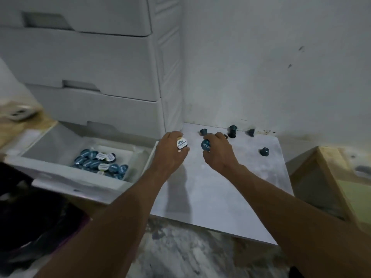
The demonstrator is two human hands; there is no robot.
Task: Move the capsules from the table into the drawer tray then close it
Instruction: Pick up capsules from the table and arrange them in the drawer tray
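Observation:
My left hand (170,151) is over the left edge of the low white table (220,189), closed on a white-lidded capsule (182,145). Close beside it, my right hand (219,151) grips a blue-lidded capsule (205,145). Several dark blue capsules stay on the table: one at the back (203,131), a stacked pair (232,131), one by the wall (251,132), and one at the right (264,151). The bottom drawer (66,175) of the white cabinet stands pulled out at the left. Its tray (128,155) holds a heap of several blue and white capsules (101,162).
The white drawer cabinet (90,63) rises behind the open drawer, its upper drawers closed. A white wall (281,57) backs the table. A wooden box (337,181) stands to the right of the table. Dark cloth (30,213) lies at lower left on a marbled floor (190,257).

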